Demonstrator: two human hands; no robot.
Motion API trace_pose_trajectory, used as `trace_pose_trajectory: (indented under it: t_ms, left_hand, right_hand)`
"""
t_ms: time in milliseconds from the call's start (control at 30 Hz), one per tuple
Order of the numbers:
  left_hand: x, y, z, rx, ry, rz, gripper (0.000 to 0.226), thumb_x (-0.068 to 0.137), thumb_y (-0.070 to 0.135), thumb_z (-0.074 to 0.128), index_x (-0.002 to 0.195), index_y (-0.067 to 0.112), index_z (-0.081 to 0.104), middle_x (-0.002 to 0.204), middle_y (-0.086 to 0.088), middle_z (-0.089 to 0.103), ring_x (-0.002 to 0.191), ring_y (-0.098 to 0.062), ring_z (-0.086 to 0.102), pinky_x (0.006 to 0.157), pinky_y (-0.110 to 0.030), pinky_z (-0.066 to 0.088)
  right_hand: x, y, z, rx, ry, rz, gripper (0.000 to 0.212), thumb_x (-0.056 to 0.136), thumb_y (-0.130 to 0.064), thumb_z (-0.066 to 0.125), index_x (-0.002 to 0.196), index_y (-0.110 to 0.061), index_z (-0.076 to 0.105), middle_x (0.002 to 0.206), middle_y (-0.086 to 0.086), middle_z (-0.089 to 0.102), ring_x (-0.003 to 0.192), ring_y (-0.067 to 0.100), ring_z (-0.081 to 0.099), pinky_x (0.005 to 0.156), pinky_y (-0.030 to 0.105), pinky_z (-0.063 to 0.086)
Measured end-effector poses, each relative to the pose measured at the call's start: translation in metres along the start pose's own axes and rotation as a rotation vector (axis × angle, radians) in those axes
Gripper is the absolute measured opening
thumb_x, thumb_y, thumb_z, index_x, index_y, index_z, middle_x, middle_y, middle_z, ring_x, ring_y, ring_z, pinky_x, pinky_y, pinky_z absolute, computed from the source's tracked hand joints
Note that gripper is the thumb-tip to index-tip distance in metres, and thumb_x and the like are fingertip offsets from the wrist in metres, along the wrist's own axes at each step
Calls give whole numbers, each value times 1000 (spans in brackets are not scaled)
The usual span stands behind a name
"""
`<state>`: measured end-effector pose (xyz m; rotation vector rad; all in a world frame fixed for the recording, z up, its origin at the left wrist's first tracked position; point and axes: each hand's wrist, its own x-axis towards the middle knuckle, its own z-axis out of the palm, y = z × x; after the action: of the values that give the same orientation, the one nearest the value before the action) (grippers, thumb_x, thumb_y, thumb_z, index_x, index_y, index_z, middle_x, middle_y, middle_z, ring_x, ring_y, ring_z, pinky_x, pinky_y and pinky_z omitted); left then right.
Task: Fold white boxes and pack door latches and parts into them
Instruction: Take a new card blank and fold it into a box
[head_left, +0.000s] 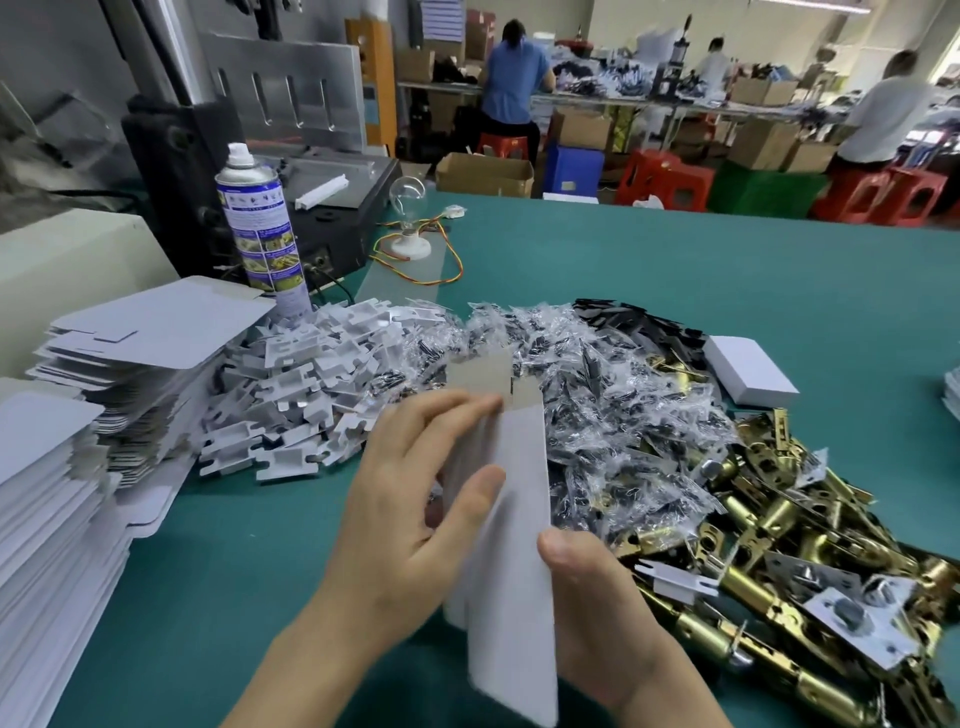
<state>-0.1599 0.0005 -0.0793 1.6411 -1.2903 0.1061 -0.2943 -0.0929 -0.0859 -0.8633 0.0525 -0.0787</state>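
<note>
White box (514, 519), a flat blank partly creased, was held tilted above the counter (675, 260), centre-front. L hand (400, 525) pinched its upper part, fingers across the top, thumb on the face. R hand (597, 613) gripped the lower right edge, thumb in front, fingers hidden behind. Just beyond: heap of clear bagged parts (597, 395). To the right: brass door latches (779, 545), piled. To the left: white plastic pieces (311, 384) and stacks of flat blanks (130, 364). A closed carton (748, 369) lay past the latches; a spray can (260, 223) stood rear left.
</note>
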Motion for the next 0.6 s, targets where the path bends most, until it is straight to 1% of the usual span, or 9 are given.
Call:
trace_pose_trajectory:
  t_ms: [100,167,233,267,333,400,500,533,600]
  left_hand:
    - [-7,-4,3,-8,-38,-19,40,102,41,49,131,22,69,126,17,57,124,-18,55,103,-24,41]
    - [-10,-9,-1,-14,-35,-25,36,102,38,49,128,22,69,123,17,57,121,-18,57,100,-27,44]
    - [-9,-13,-5,-42,7,-58,32,101,37,49,123,23,69,120,14,58,119,-21,58,97,-29,45]
    - [-9,-15,-7,-63,33,-75,32,101,36,49,122,24,69,119,12,57,119,-23,57,96,-27,44]
    - [-9,-16,-10,-95,76,-78,32,102,34,48,125,25,68,121,12,57,122,-24,56,96,-23,42]
    - [-10,-16,-12,-92,82,-52,33,103,31,48,128,26,69,123,12,60,124,-23,57,101,-26,42]
    - [-13,-18,-10,-73,42,-50,34,104,31,47,127,27,72,124,16,61,126,-21,56,106,-27,41]
    - [-14,-18,-10,-77,28,-56,34,103,31,47,127,27,72,124,17,61,126,-21,56,106,-27,40]
    - [-14,-19,-9,-107,12,-65,31,102,32,48,123,29,71,123,16,61,125,-22,56,105,-30,41]
  right_hand:
    - [3,4,-2,-58,45,17,88,70,-42,86,137,2,50,120,13,70,109,24,69,96,36,54]
    - [5,5,-1,-155,72,11,76,78,-34,72,142,-2,47,124,13,67,113,25,65,97,35,53]
    - [8,7,1,-235,87,39,72,79,-34,63,144,-6,48,129,15,63,117,29,60,104,42,50]
    - [9,8,0,-269,86,62,74,78,-36,66,144,-8,49,131,15,62,117,28,58,106,45,46]
    - [9,11,0,-309,61,95,82,78,-46,77,147,-11,49,133,8,62,115,23,59,104,40,45]
    - [9,13,-1,-317,60,106,82,81,-52,77,146,-10,51,134,5,64,115,21,60,101,37,48]
    - [10,14,-2,-358,116,82,67,82,-45,71,141,-17,58,137,13,64,119,25,63,105,50,46]
    - [10,15,-2,-384,144,69,66,81,-43,70,143,-22,56,137,14,63,118,25,63,105,52,47]
    - [11,17,0,-476,206,45,73,80,-41,68,148,-29,44,139,11,61,120,23,64,101,44,52]
